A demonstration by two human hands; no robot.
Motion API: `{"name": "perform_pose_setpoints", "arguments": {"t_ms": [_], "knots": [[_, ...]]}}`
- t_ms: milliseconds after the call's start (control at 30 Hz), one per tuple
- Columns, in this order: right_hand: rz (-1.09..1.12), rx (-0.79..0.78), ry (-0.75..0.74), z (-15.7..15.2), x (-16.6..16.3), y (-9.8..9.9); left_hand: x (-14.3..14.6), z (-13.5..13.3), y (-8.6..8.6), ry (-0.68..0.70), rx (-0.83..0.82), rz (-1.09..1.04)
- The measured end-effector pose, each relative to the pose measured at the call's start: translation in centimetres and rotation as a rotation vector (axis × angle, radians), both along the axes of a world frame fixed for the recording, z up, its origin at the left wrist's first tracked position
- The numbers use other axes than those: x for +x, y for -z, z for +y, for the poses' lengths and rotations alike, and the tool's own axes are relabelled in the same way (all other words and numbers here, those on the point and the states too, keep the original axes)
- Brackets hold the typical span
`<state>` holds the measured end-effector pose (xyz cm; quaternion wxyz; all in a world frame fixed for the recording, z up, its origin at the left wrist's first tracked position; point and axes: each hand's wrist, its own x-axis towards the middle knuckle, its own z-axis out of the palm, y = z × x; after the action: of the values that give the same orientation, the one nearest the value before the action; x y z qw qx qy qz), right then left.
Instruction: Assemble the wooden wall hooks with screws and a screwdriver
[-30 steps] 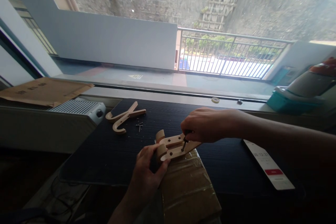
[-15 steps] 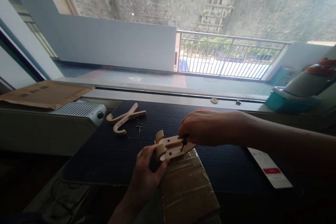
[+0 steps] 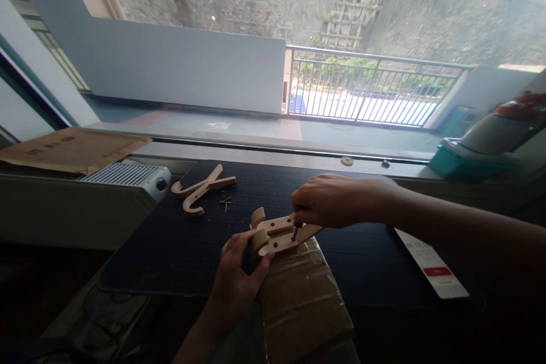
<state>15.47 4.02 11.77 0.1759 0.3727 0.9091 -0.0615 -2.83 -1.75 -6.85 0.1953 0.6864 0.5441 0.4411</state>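
Note:
My left hand (image 3: 236, 267) is closed around the curved end of a pale wooden hook piece (image 3: 281, 244), its thumb against the near edge. A second wooden hook (image 3: 273, 224) lies alongside, and both have dark holes along their straight parts. My right hand (image 3: 326, 200) is wrapped around the handle of a screwdriver (image 3: 295, 231), mostly hidden by the fingers. The shaft points down, with its tip at a hole in the nearer hook. Beneath the hooks is a taped cardboard box (image 3: 305, 301).
Two loose wooden hooks (image 3: 209, 185) lie crossed on the dark table (image 3: 170, 256), with several small screws (image 3: 226, 202) beside them. A phone (image 3: 435, 267) lies at right under my forearm. Behind are a heater (image 3: 132, 176), a brown envelope (image 3: 77, 148), a tape roll (image 3: 347, 161) and a teal box (image 3: 464, 165).
The view has shifted slightly, moving the scene a little upward. My right hand has turned slightly around the screwdriver, whose tip stays at the same hole. My left hand keeps its hold.

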Motion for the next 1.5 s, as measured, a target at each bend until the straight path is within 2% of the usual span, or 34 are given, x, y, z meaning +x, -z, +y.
{"name": "perform_pose_setpoints", "arguments": {"t_ms": [133, 367, 567, 800, 1033, 1233, 1500], "knots": [[-0.016, 0.017, -0.011, 0.1, 0.1, -0.3, -0.1, 0.0, 0.1, 0.002, 0.001, 0.023], [-0.012, 0.023, -0.204, 0.1, 0.7, -0.2, -0.2, 0.1, 0.1, -0.011, -0.021, 0.036], [0.023, -0.011, -0.144, 0.8, 1.4, 0.5, -0.1, 0.0, -0.1, -0.012, -0.048, 0.028], [0.059, -0.009, -0.042, 0.1, 1.2, 0.2, 0.1, -0.1, -0.3, -0.073, -0.063, 0.046], [0.120, 0.027, -0.094, 0.4, 1.0, 0.7, 0.3, -0.1, -0.7, -0.106, -0.073, 0.080], [0.113, 0.095, -0.142, -0.3, 1.0, -0.3, 0.2, -0.1, -0.9, -0.102, -0.062, 0.087], [0.163, 0.075, -0.252, 0.4, 1.1, -0.4, 0.3, -0.1, -1.0, -0.113, -0.136, 0.068]]}}
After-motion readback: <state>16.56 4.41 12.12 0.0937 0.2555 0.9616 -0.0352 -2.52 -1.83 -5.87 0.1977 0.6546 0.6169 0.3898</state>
